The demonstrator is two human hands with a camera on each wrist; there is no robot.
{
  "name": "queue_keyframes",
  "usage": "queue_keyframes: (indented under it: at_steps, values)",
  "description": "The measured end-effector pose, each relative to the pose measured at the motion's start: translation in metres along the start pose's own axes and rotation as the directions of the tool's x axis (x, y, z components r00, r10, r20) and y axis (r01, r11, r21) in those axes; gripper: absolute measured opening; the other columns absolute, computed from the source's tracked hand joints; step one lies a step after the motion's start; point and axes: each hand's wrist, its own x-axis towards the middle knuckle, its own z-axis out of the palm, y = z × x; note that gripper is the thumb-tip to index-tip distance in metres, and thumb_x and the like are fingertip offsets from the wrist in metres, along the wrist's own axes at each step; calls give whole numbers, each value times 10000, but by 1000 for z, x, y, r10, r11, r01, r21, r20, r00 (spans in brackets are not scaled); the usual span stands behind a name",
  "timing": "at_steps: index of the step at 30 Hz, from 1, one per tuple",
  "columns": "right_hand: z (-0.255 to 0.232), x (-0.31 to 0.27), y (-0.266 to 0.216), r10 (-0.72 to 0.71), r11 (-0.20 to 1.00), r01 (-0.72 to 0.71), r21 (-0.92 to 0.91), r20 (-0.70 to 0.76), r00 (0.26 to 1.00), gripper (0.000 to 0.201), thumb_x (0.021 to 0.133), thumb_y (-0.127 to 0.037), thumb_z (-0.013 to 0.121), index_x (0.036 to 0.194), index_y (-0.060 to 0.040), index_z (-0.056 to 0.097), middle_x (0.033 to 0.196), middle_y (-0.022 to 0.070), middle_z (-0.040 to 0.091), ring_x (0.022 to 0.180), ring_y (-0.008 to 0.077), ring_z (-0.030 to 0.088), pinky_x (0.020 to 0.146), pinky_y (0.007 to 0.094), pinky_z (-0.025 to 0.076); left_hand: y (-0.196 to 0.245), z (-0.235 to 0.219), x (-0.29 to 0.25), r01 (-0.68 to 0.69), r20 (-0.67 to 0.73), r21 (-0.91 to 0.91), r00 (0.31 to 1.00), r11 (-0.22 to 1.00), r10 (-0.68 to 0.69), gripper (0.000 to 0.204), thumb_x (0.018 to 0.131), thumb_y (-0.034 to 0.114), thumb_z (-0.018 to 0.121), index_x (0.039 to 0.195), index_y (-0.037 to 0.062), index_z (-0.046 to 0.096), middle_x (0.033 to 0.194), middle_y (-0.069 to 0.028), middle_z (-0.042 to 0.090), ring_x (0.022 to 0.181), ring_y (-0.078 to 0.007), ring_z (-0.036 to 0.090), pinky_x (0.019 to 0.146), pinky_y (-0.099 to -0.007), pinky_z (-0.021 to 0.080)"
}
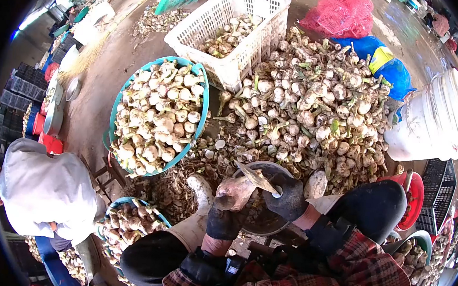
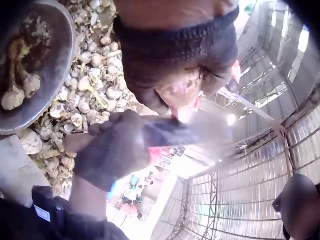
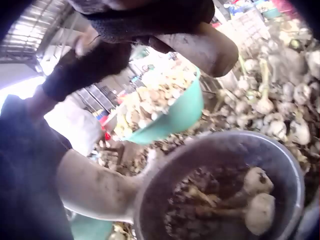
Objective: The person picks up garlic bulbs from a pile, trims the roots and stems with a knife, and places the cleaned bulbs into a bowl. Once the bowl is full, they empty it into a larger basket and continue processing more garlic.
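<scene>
My gloved left hand (image 1: 227,214) and gloved right hand (image 1: 289,197) meet over a grey metal basin (image 3: 282,162) between the legs. The right hand grips a knife (image 1: 257,177) whose broad, dirty blade slants up toward the left hand. In the left wrist view the knife is blurred. The left hand's pale, soiled finger area lies right beside the blade; I cannot tell whether it holds anything. A bare thumb (image 3: 216,52) shows from the right glove in the right wrist view. Inside the basin lie two garlic bulbs (image 3: 260,212) with stems, on dark scraps.
Ahead is a large garlic heap (image 1: 318,101), beside a white crate (image 1: 224,64) and a teal tub (image 1: 205,106) of trimmed bulbs. A white bucket (image 1: 430,118) and red basin (image 1: 417,201) stand at right. Another person (image 1: 48,188) sits at left. Peelings cover the floor by the boots.
</scene>
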Motion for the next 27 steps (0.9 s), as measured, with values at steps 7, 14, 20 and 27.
queue_keyframes:
  at_steps: [7,14,20,27]
  values:
    - [12,-8,62,436,878,-442,-186,-74,897,218,756,-210,627,818,-1,639,715,211,631,686,362,638,619,425,509,-1,-17,17,-243,205,854,970,460,132,696,715,250,773,1248,22,387,1143,-200,545,1088,-320,547,963,-417,441]
    - [11,-2,62,326,915,-359,-187,-186,927,248,737,-213,674,785,24,616,660,200,618,615,324,624,591,411,477,64,27,-37,-433,435,896,819,-94,374,525,743,228,753,1149,12,499,1194,-218,475,1098,-369,490,921,-424,418]
    - [29,-8,81,363,924,-371,-89,-94,927,206,731,-160,686,793,13,593,625,20,586,563,130,534,538,335,452,155,45,-205,-529,305,845,591,74,747,366,786,167,705,1055,-30,554,1101,-158,553,971,-222,579,851,-330,477]
    - [55,8,47,264,963,-269,22,130,956,154,788,-143,657,778,-18,568,631,-30,528,551,70,453,495,261,389,126,-111,-371,-179,-243,960,-136,217,961,173,867,96,617,990,-17,570,890,-68,601,784,-132,593,725,-276,512]
